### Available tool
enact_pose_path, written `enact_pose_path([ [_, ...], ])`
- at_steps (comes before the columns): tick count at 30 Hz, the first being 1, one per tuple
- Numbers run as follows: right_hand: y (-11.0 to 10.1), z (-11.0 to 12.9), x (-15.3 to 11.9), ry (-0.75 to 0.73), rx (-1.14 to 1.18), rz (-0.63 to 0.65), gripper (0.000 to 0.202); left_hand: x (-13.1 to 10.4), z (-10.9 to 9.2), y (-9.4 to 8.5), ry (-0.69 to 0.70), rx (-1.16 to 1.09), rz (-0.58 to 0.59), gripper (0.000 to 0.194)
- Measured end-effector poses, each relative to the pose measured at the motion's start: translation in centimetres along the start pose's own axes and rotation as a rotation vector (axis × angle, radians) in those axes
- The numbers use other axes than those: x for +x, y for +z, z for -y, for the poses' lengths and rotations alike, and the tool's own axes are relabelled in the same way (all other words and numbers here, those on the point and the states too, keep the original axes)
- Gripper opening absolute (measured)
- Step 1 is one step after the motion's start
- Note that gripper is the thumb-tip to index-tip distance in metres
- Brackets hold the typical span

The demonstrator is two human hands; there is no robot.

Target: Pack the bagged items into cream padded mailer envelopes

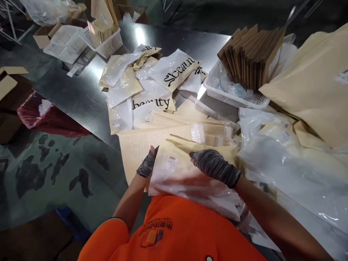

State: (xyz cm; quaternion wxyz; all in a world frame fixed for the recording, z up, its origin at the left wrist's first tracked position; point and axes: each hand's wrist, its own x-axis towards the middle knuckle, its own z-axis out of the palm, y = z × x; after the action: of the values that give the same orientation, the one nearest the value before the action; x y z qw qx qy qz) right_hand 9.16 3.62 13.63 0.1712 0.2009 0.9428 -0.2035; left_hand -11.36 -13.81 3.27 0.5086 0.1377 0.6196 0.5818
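Note:
A white plastic bag with a barcode label point(174, 170) lies against the front of the orange shirt, with a yellowish padded envelope point(181, 142) at its upper edge. My left hand point(147, 162), in a grey striped glove, grips the bag's left edge, its thumb pointing up. My right hand point(214, 166), gloved alike, is closed at the bag's upper edge, on the right of the label. Behind both hands is a flat stack of padded envelopes point(152, 136) with clear strips.
Several filled bags lettered "beauty" point(181, 69) lie on the metal table point(67, 87). A white basket point(233, 99) holds upright brown cardboard pieces point(251, 59). Large clear-wrapped packages point(293, 166) are piled at the right. A red sack point(51, 116) stands at the left.

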Motion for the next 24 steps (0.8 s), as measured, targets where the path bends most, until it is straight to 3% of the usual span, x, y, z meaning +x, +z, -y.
enact_pose_path([
  [2,-1.4,0.3,1.2,-0.036,-0.042,0.084,0.039,-0.3,-0.3,-0.4,0.008,0.052,0.029,0.091],
  [4,-2.2,0.5,2.6,-0.054,0.016,0.058,0.061,-0.4,-0.6,-0.5,-0.015,0.097,0.051,0.081],
  [6,-2.3,0.1,4.3,-0.04,0.116,0.042,0.088,-0.4,-0.8,-0.2,-0.038,0.11,0.07,0.077],
  [8,-1.9,-1.1,6.2,-0.031,0.185,0.079,0.1,-0.4,-0.9,0.2,-0.021,0.11,0.061,0.074],
  [11,-0.8,-3.2,8.2,-0.033,0.276,0.139,0.095,-0.6,-0.9,0.5,0.038,0.124,0.004,0.065],
  [14,0.5,-4.6,9.0,-0.043,0.4,0.112,0.086,-0.8,-1.0,0.6,0.061,0.145,-0.025,0.066],
  [24,1.9,-5.4,8.7,-0.047,0.519,0.073,0.086,-1.4,-1.3,1.2,0.057,0.077,0.024,0.068],
])
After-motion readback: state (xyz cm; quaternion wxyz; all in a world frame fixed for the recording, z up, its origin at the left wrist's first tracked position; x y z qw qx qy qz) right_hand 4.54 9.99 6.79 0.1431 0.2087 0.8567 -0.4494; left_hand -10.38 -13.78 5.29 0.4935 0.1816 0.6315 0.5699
